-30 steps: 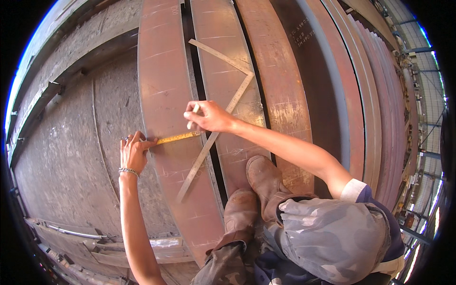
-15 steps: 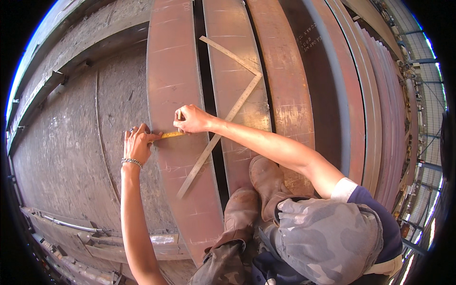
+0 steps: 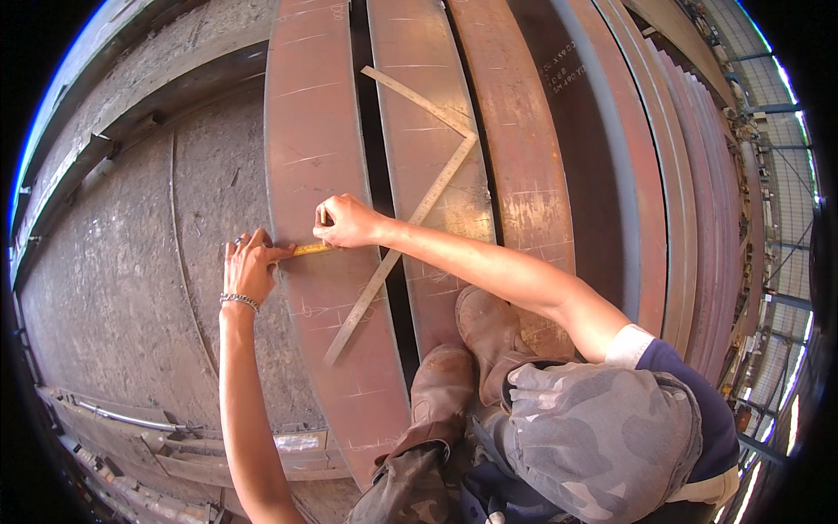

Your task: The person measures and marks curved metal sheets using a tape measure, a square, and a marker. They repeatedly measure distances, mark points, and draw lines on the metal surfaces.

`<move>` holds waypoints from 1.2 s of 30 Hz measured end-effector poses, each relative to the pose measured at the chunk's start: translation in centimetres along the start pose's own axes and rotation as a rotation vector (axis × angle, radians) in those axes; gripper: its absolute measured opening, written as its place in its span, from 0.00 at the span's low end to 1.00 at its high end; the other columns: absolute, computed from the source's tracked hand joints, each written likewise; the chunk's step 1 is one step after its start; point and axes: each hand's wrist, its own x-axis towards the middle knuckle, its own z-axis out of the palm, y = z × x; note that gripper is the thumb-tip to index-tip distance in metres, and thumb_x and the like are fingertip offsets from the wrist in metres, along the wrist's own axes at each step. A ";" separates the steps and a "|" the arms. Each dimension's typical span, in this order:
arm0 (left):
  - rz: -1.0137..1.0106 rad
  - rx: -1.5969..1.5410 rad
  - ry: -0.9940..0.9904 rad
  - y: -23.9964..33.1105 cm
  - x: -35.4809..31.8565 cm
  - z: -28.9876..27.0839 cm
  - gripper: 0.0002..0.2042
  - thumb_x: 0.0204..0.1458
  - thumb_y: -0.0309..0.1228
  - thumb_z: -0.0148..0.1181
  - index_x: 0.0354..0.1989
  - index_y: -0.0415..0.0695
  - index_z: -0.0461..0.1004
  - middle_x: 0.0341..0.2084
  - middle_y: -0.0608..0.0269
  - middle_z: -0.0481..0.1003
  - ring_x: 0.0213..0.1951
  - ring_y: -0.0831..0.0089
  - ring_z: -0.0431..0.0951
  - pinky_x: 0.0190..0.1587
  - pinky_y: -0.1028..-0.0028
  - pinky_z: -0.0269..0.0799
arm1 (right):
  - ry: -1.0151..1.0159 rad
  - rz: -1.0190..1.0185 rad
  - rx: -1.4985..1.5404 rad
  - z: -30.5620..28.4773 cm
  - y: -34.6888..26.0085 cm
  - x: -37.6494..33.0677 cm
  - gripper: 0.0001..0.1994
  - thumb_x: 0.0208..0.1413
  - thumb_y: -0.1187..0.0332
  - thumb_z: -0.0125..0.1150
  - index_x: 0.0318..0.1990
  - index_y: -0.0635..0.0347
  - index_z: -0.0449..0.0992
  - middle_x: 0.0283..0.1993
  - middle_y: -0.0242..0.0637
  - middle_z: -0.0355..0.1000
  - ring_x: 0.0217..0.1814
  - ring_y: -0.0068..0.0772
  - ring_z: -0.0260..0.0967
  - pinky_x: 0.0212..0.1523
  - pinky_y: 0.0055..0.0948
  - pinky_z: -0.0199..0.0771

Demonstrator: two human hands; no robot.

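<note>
My left hand (image 3: 250,266), with a chain bracelet at its wrist, pinches one end of a yellow measuring tape (image 3: 311,250) at the left edge of a long reddish-brown steel plate (image 3: 316,131). The tape lies across the plate toward my right hand (image 3: 349,221). That hand is closed around a short tan stick (image 3: 324,216), held upright above the tape's other end; its kind is unclear. Below my right forearm, a flat metal carpenter's square (image 3: 384,272) spans this plate and the one beside it. White scribed lines cross the plates.
Dark gaps separate several parallel steel plates, including a second plate (image 3: 419,96) and a third (image 3: 524,148). My brown boots (image 3: 445,389) stand on the plates. A lower dark steel surface (image 3: 113,236) spreads to the left; stacked plates (image 3: 698,201) rise at right.
My right hand and the tan stick have shifted slightly left relative to my arm, and a little less tape shows. My left hand stays at the plate's edge. The square lies still.
</note>
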 end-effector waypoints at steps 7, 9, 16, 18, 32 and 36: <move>0.035 0.015 0.067 -0.1 -0.1 0.2 0.21 0.50 0.21 0.65 0.47 0.67 0.86 0.39 0.68 0.74 0.45 0.64 0.75 0.50 0.62 0.64 | 0.267 -0.284 -0.293 1.6 -0.8 0.1 0.08 0.56 0.71 0.63 0.29 0.67 0.75 0.22 0.46 0.76 0.26 0.46 0.79 0.31 0.36 0.78; 0.027 -0.001 0.056 -0.2 -0.1 0.3 0.22 0.50 0.20 0.64 0.47 0.67 0.86 0.39 0.68 0.74 0.45 0.64 0.75 0.50 0.62 0.64 | 0.478 -0.448 -0.249 1.3 -1.3 0.1 0.07 0.57 0.72 0.63 0.30 0.66 0.74 0.24 0.47 0.76 0.27 0.48 0.78 0.32 0.39 0.78; 0.017 0.021 0.060 -0.1 -0.1 0.4 0.22 0.51 0.20 0.64 0.46 0.67 0.86 0.38 0.67 0.74 0.45 0.64 0.75 0.50 0.61 0.65 | 0.540 -0.390 -0.049 -2.2 -3.1 -1.4 0.06 0.59 0.72 0.61 0.34 0.66 0.74 0.27 0.46 0.77 0.26 0.43 0.77 0.30 0.36 0.74; 0.002 0.026 0.045 -0.1 -0.1 0.3 0.22 0.51 0.20 0.64 0.47 0.67 0.86 0.39 0.68 0.75 0.46 0.64 0.75 0.51 0.61 0.65 | 0.542 -0.331 -0.021 -3.2 -3.2 -2.2 0.06 0.57 0.72 0.61 0.33 0.66 0.75 0.28 0.48 0.77 0.30 0.49 0.78 0.33 0.39 0.76; -0.212 -0.332 0.172 1.8 -7.5 -3.3 0.26 0.49 0.22 0.68 0.60 0.55 0.79 0.38 0.62 0.80 0.44 0.61 0.79 0.53 0.63 0.73 | 0.058 -0.427 -0.596 -8.5 4.6 -8.3 0.17 0.59 0.56 0.66 0.38 0.63 0.76 0.38 0.49 0.72 0.37 0.55 0.76 0.37 0.49 0.78; -0.271 -0.399 0.270 0.3 -10.3 -3.4 0.27 0.51 0.21 0.66 0.61 0.54 0.78 0.38 0.55 0.79 0.43 0.58 0.79 0.49 0.63 0.74 | -0.108 -0.520 -0.715 -6.5 5.7 -9.1 0.16 0.47 0.59 0.75 0.31 0.62 0.77 0.41 0.50 0.69 0.35 0.53 0.77 0.32 0.46 0.80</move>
